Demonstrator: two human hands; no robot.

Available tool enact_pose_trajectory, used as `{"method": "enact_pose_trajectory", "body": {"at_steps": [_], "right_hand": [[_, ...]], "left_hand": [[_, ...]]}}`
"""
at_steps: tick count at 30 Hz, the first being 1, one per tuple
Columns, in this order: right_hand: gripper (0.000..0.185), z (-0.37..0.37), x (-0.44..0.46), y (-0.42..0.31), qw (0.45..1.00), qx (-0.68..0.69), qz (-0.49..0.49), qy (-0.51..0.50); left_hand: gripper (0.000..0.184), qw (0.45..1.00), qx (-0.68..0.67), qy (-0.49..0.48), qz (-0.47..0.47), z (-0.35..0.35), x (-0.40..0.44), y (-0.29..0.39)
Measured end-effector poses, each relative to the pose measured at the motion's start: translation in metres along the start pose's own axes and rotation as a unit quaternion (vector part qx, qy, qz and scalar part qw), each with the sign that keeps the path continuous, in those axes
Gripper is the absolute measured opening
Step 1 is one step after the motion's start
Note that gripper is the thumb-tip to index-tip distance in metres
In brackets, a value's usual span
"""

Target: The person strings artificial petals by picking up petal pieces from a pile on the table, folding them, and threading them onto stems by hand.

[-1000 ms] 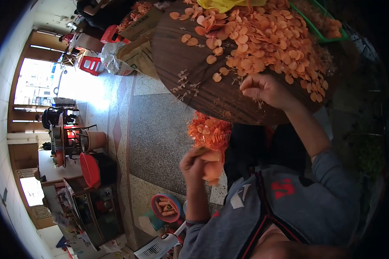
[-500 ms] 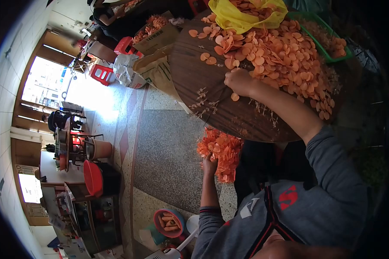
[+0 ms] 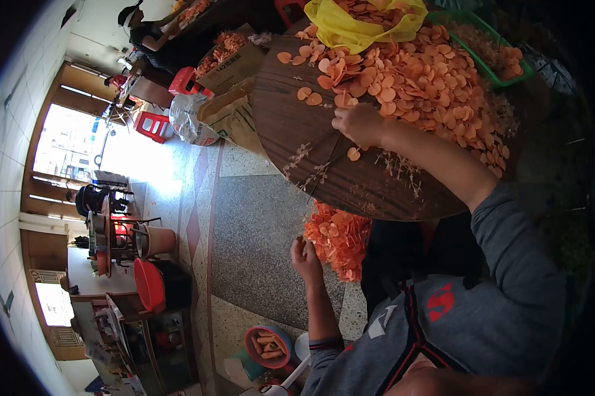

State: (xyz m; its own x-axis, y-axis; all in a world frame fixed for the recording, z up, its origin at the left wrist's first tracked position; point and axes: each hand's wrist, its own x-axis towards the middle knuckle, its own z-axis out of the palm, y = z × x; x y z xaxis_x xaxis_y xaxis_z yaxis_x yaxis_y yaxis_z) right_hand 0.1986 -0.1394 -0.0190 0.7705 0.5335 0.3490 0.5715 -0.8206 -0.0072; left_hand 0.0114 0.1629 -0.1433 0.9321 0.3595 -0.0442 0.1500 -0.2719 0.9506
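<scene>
My right hand (image 3: 360, 125) is closed in a pinch over the round brown table (image 3: 357, 191), close to a pile of flat orange petals (image 3: 409, 86). From its fingers a thin dark line, which looks like a wire (image 3: 324, 170), slants down past the table edge. Below that edge hangs a dense bunch of strung orange petals (image 3: 340, 244). My left hand (image 3: 305, 263) is at the bunch's left side with fingers pressed together; what they hold, if anything, cannot be made out. A loose petal (image 3: 353, 154) lies just below my right hand.
A yellow bag (image 3: 363, 30) and a green basket (image 3: 508, 72) sit among the petals. Dried sprigs (image 3: 403, 168) lie near the table edge. A brown sack (image 3: 234, 119) leans at the left. Below stands a bucket of tan rolls (image 3: 269, 346). Another person (image 3: 153, 36) works at the back.
My left hand has moved left and slightly down, from the front of the bunch to its side. My right hand stays over nearly the same table spot. The view has shifted slightly.
</scene>
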Motion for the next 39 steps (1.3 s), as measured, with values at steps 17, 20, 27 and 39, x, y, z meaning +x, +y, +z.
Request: {"method": "enact_pose_trajectory", "body": {"at_steps": [17,20,27,39], "right_hand": [[0.008,-0.047,-0.115,-0.107,0.913,0.285,-0.241,0.164],[0.009,-0.045,-0.124,-0.111,0.913,0.277,-0.258,0.149],[0.011,-0.053,-0.112,-0.081,0.910,0.361,-0.106,0.175],[0.012,0.008,-0.064,-0.011,0.992,0.101,0.007,0.081]], "left_hand": [[0.021,0.833,-0.383,-0.329,-0.229,0.082,-0.019,0.145],[0.015,0.847,-0.363,-0.325,-0.214,0.088,-0.026,0.142],[0.017,0.806,-0.477,-0.269,-0.227,0.081,-0.025,0.151],[0.018,0.907,-0.309,-0.260,-0.115,0.067,-0.038,0.137]]}}
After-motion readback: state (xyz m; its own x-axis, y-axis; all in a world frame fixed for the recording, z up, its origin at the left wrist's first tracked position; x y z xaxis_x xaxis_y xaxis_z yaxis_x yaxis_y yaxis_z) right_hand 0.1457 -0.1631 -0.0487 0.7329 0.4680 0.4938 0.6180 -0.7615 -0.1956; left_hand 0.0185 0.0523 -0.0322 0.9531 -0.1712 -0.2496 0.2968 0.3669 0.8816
